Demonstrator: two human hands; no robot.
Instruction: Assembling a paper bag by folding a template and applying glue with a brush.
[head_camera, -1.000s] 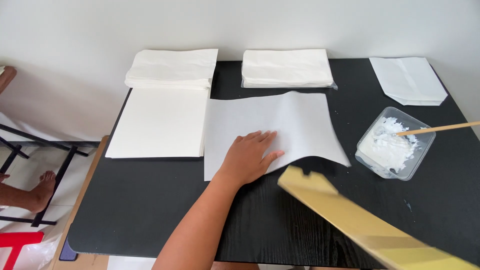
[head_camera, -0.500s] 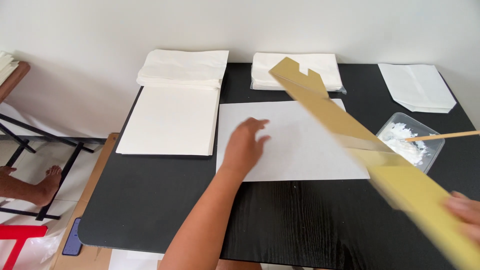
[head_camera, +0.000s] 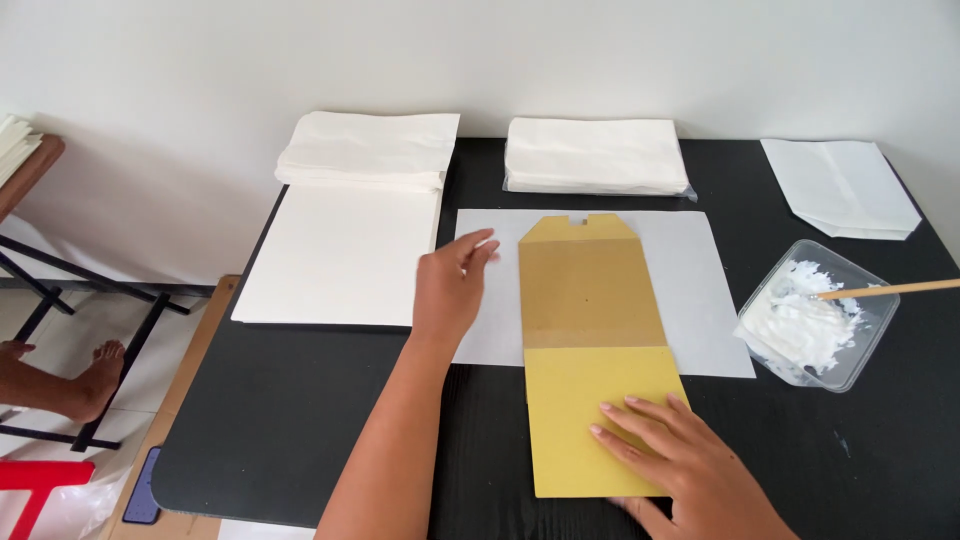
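Note:
A long yellow-brown cardboard template (head_camera: 590, 340) lies flat down the middle of a white paper sheet (head_camera: 690, 270) on the black table (head_camera: 300, 420). My right hand (head_camera: 680, 455) presses on the template's near yellow end with fingers spread flat. My left hand (head_camera: 452, 282) hovers over the sheet's left edge, fingers loosely apart, holding nothing.
A stack of white sheets (head_camera: 345, 250) and a folded pile (head_camera: 370, 150) lie at the left. A wrapped paper pack (head_camera: 595, 155) sits at the back. A clear tub of white paste (head_camera: 815, 315) with a wooden stick (head_camera: 890, 289) stands right. A folded white bag (head_camera: 840, 185) lies far right. A person's bare foot (head_camera: 95, 375) shows on the floor.
The cardboard template swung from mid-air down onto the paper sheet and now lies flat. My right hand came to rest on its near end. My left hand lifted off the sheet.

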